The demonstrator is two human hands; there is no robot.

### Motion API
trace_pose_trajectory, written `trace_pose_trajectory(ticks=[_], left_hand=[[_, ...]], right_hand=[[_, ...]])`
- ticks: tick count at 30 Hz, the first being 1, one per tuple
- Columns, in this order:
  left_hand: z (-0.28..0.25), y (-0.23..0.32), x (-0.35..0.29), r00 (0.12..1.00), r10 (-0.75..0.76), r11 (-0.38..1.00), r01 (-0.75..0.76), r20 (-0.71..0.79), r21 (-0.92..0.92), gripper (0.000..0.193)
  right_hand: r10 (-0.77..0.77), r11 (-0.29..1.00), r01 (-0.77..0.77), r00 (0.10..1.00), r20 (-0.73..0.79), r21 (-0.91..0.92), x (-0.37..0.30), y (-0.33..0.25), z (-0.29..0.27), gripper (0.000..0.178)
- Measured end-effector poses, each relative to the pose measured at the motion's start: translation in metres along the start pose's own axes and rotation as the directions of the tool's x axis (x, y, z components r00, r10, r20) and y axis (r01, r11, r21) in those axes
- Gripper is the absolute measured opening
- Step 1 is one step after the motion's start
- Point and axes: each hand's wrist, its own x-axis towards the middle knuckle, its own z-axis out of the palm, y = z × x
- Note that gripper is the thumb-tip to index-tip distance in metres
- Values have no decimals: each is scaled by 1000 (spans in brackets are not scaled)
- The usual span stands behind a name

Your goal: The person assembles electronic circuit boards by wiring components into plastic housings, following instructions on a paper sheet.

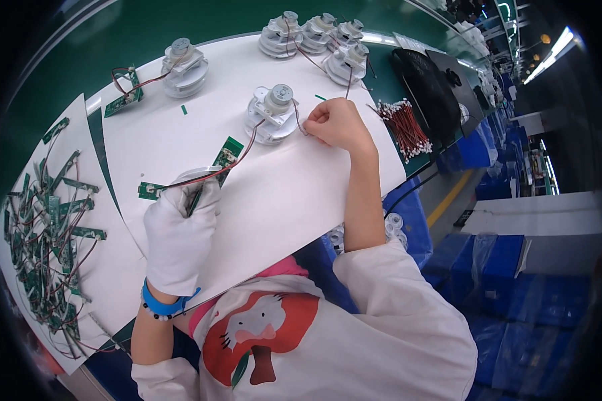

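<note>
My left hand, in a white glove with a blue band at the wrist, is closed around a green circuit board. A smaller green board piece sticks out on the other side of the glove. Red and black wires run from the held board up to a white plastic motor assembly with a round silver motor on top, which stands upright on the white sheet. Just right of that assembly, my bare right hand pinches a thin wire that comes from the motor.
More motor assemblies stand along the far side, one wired to a green board. A tangled pile of wired boards covers the left sheet. Bundled red cables lie at right beside a black case. Blue bins stand below.
</note>
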Motion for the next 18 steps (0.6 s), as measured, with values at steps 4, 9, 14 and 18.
trace_pose_trajectory(ticks=[4,9,14,18], left_hand=[[0,-4,2,999,45,999,-45,-7,23,14],[-2,1,1,994,104,994,-103,-25,30,13],[-3,1,0,995,99,993,-98,-21,67,13],[-4,-2,1,992,125,990,-124,-17,60,13]], right_hand=[[-95,995,98,985,-147,16,-2,5,0,15],[25,986,17,970,-242,168,-7,-9,-8,20],[78,985,-86,995,-55,-150,-7,-8,-3,18],[-158,873,106,985,-72,-476,-7,-14,4,13]])
